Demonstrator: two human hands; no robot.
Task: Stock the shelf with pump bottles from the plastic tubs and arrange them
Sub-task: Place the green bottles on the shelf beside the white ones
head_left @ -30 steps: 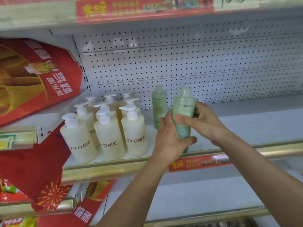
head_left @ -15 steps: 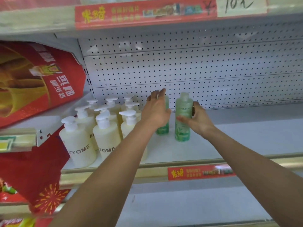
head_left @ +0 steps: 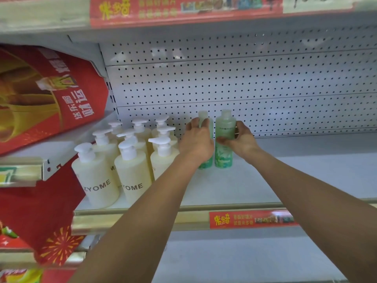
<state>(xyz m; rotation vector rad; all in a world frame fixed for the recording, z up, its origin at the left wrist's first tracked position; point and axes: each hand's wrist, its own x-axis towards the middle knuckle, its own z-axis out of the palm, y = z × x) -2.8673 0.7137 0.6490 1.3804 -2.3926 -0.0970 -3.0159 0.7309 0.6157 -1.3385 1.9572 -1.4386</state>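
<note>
Two green bottles stand side by side at the back of the white shelf, close to the pegboard. My left hand is wrapped around the left green bottle and hides most of it. My right hand grips the right green bottle at its middle. Both bottles stand upright on the shelf. To their left is a cluster of several cream pump bottles with white pumps, the front ones marked ZYOME.
A perforated white back panel closes the shelf behind. Red promotional banners hang at the left and overlap the shelf end. A gold rail with a red price strip runs along the front edge. Another shelf lies below.
One second ago both hands held one green bottle near the front rail. It now stands at the back beside the other green bottle, and my left hand has shifted onto the left bottle.
</note>
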